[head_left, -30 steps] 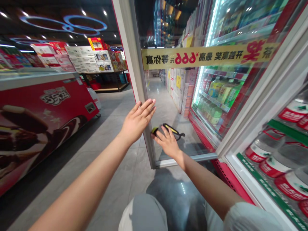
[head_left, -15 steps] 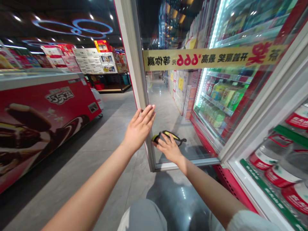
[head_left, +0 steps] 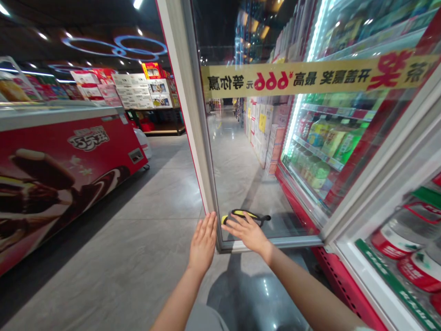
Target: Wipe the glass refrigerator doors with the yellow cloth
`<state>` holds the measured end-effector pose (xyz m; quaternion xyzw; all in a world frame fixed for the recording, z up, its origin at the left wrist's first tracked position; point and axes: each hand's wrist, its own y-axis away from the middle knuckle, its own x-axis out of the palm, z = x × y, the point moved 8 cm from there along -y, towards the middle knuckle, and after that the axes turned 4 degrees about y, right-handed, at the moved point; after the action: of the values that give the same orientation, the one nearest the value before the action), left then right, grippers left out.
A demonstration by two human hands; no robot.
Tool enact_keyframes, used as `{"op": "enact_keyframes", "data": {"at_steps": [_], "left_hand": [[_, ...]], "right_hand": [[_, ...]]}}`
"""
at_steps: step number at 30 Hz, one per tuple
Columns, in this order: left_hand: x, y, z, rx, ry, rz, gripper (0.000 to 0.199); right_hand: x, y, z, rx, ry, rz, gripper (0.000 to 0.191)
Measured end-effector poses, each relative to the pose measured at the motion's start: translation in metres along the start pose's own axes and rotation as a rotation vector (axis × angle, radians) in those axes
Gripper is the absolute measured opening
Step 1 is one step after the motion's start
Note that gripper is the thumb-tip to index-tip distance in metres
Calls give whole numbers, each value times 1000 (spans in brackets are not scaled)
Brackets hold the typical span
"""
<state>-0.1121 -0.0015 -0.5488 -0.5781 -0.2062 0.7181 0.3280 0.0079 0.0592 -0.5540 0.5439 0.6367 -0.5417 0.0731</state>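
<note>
A glass door (head_left: 237,170) of an upright drinks cooler stands swung out in front of me, with a light metal frame (head_left: 198,115) and a yellow printed strip (head_left: 251,79) across its glass. Low at the frame's outer edge is my left hand (head_left: 203,241), its fingers extended and nothing held. My right hand (head_left: 250,232) is spread over the lower glass, palm toward the pane. Beside its fingers a black and yellow object (head_left: 255,214) with a looped end shows; whether the hand touches it I cannot tell.
On the left stands a red chest freezer (head_left: 103,156). Stacked boxes (head_left: 138,92) are on a table behind it. Large water bottles (head_left: 396,230) fill the cooler shelf at right. Through the glass, cartons (head_left: 262,124) and another lit drinks cooler (head_left: 320,138) show.
My left hand has moved down along the door frame. My right hand sits slightly lower in view, still spread by the glass. The view has shifted a little.
</note>
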Motion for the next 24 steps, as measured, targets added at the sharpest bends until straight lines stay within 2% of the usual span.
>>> {"op": "enact_keyframes", "data": {"at_steps": [2, 6, 8, 12, 14, 16, 18, 21, 22, 24], "left_hand": [[5, -2, -1, -56, 16, -15, 74], [6, -9, -12, -171, 44, -97, 77], [7, -14, -20, -258, 59, -138, 78], [2, -33, -37, -420, 189, -282, 83], [-2, -51, -45, -409, 297, -360, 83], [-5, -70, -51, -345, 391, -411, 82], [-3, -86, -56, -268, 449, -415, 81], [8, -99, -63, -193, 440, -323, 81], [12, -101, -65, -183, 419, -288, 83], [18, -101, -68, -183, 376, -253, 92]], "right_hand": [[-5, -9, -4, -11, -12, -1, 65], [-34, -48, -42, 272, 26, -103, 66], [-36, -49, -45, 315, 49, -162, 65], [-9, -9, -30, 197, 73, -191, 47], [0, 9, -27, 113, 65, -177, 36], [-6, 16, -39, 94, 65, -179, 30], [-19, 21, -67, 209, 94, -192, 36], [-33, 52, -113, 537, 171, -279, 53], [-31, 69, -120, 624, 188, -325, 58], [-17, 104, -117, 715, 202, -397, 65]]}}
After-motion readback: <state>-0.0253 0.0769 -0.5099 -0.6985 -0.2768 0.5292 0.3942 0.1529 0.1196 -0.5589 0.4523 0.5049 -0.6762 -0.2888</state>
